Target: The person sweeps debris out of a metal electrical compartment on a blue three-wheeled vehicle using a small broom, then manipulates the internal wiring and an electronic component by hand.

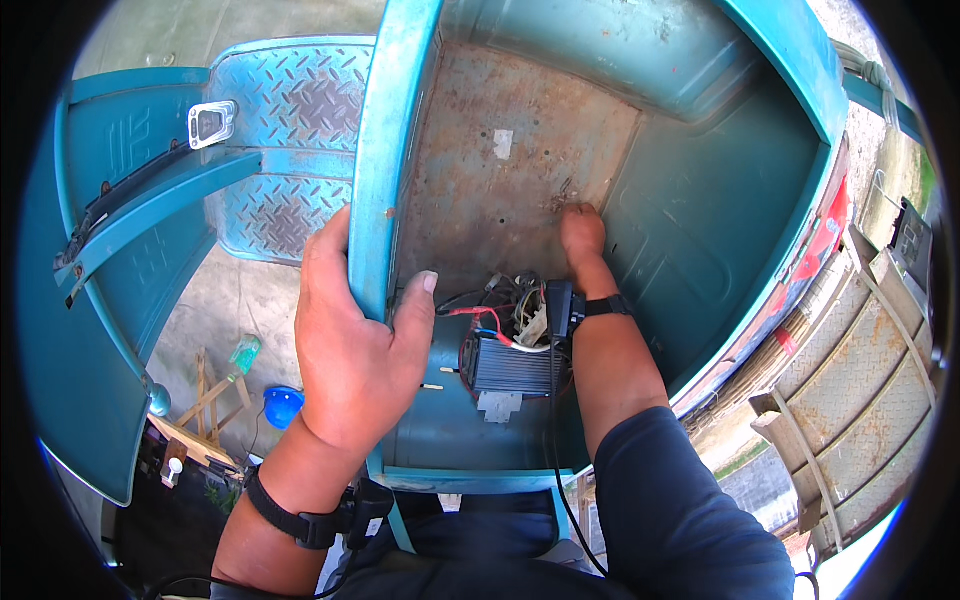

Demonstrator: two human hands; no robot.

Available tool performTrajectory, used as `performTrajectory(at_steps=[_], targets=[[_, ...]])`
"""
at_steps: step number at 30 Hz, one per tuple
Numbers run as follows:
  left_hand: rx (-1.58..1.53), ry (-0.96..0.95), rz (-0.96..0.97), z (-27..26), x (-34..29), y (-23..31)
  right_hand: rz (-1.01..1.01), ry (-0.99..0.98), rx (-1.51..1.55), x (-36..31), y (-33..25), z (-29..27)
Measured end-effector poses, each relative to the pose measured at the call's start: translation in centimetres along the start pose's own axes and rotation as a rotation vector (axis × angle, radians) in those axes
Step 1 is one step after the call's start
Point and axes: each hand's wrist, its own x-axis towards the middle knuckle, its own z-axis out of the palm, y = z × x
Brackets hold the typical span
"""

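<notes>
My left hand point(365, 335) wraps round the teal metal rim point(385, 130) of an open box-like compartment, thumb inside and fingers over the outer side. My right hand point(583, 232) reaches down into the compartment, its fingers curled closed near the rusty brown floor point(470, 150). Beside its fingertips lies a small cluster of dark thin bits point(565, 195), too small to name. Whatever those fingers hold, if anything, is hidden. Nearer me, a black finned controller box point(510, 367) sits beneath a tangle of wires point(515, 300), with red, blue and white leads among them.
Left of the compartment are a diamond-plate footboard point(290, 100), a silver pedal point(211, 124) and a curved teal panel point(110, 250). A blue helmet-like object point(283, 406) and wooden pieces point(210, 400) lie lower left. A rusty metal frame point(850, 370) stands at right. A white scrap point(503, 144) lies inside.
</notes>
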Motion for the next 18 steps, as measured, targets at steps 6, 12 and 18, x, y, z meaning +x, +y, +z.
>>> performTrajectory(at_steps=[6, 12, 18], targets=[[0.006, -0.001, 0.011, 0.2, 0.1, -0.2, 0.126, 0.066, -0.079, -2.3, 0.3, 0.4], [-0.006, -0.018, -0.040, 0.3, 0.1, 0.1, -0.043, 0.149, -0.236, -2.0, -1.2, 0.7], [0.014, -0.015, -0.057, 0.2, 0.1, 0.5, -0.216, 0.335, 0.084, 0.2, 1.5, 1.4]])
